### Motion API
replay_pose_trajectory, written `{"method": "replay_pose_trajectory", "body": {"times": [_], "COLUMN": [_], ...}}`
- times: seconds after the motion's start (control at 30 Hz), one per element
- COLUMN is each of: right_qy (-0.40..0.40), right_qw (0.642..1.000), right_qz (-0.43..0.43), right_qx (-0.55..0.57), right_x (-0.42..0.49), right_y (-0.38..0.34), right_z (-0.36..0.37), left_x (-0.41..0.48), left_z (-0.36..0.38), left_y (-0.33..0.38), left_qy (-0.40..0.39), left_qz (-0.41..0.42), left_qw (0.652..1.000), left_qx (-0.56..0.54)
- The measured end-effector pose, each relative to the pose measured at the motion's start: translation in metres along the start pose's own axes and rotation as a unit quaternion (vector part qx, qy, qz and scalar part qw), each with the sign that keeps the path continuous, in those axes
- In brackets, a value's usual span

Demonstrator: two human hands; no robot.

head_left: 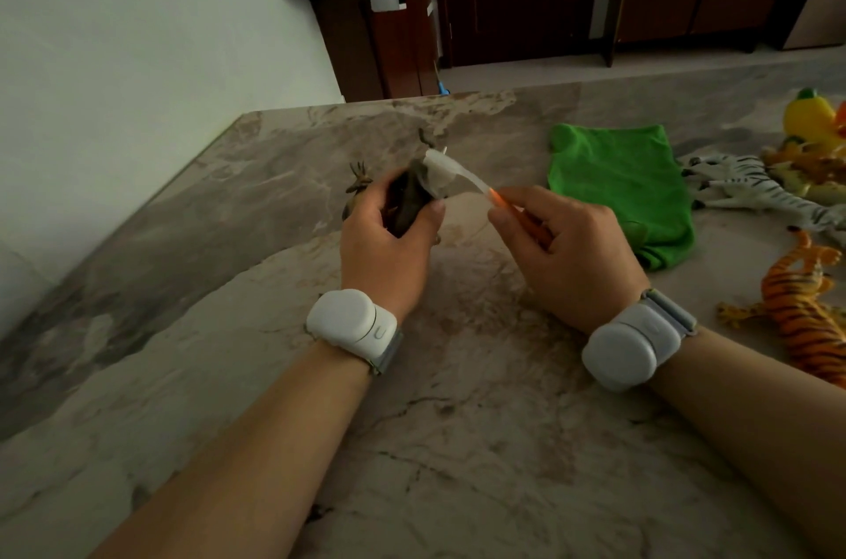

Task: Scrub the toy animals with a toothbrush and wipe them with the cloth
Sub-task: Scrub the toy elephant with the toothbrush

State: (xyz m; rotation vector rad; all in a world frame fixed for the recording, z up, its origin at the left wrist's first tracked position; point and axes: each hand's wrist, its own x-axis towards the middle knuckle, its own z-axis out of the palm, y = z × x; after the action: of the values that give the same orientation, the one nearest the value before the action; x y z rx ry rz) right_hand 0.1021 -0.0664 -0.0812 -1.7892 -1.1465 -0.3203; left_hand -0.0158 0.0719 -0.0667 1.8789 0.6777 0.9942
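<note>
Your left hand (384,251) is curled round a dark brown toy animal (409,201), thumb on one side and fingers on the other, holding it up off the counter (229,329). Small antlers poke out past your fingertips. Your right hand (563,251) pinches the orange handle of the toothbrush (467,180) between thumb and fingers, and the white brush head lies against the upper end of the toy, just above your left thumb.

The green cloth (618,178) lies flat on the counter just beyond your right hand. Farther to the right of that hand lie the other toys: striped zebras (751,192) beside the cloth, a yellow duck (810,114) beyond them, and an orange tiger (805,311) beside your right wrist. Each wrist wears a white band (350,320).
</note>
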Motion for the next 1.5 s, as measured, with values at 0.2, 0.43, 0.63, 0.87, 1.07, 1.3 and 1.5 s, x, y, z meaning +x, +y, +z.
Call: {"method": "replay_pose_trajectory", "body": {"times": [0.2,0.43,0.63,0.87,1.07,1.3,1.5], "right_qy": [-0.03,-0.031,-0.027,-0.028,-0.04,-0.025,-0.017], "right_qw": [0.999,0.999,1.0,0.999,0.999,0.999,1.0], "right_qz": [-0.026,-0.013,-0.004,-0.02,-0.011,0.026,0.0], "right_qx": [0.02,0.011,-0.003,0.004,0.004,-0.019,-0.004], "right_x": [-0.001,0.0011,0.0018,-0.0002,0.0,0.0018,-0.0004], "right_y": [-0.005,-0.0012,0.0015,-0.0026,-0.0013,0.0026,-0.0012], "right_z": [-0.0012,0.0002,-0.0004,-0.0019,-0.0012,-0.0009,-0.0019], "left_x": [-0.0001,0.0001,-0.0001,0.0014,-0.0001,-0.0009,-0.0003], "left_z": [0.0008,0.0014,0.0014,0.0008,0.0019,0.0029,0.0025], "left_y": [0.0046,0.0013,0.0027,0.0006,0.0002,0.0029,0.0024], "left_qy": [-0.009,-0.041,-0.048,-0.041,-0.045,-0.051,-0.04], "left_qz": [-0.009,-0.016,-0.027,-0.045,-0.041,-0.038,-0.044], "left_qw": [1.0,0.999,0.998,0.997,0.996,0.996,0.996], "left_qx": [-0.016,-0.018,-0.023,-0.055,-0.058,-0.065,-0.063]}}
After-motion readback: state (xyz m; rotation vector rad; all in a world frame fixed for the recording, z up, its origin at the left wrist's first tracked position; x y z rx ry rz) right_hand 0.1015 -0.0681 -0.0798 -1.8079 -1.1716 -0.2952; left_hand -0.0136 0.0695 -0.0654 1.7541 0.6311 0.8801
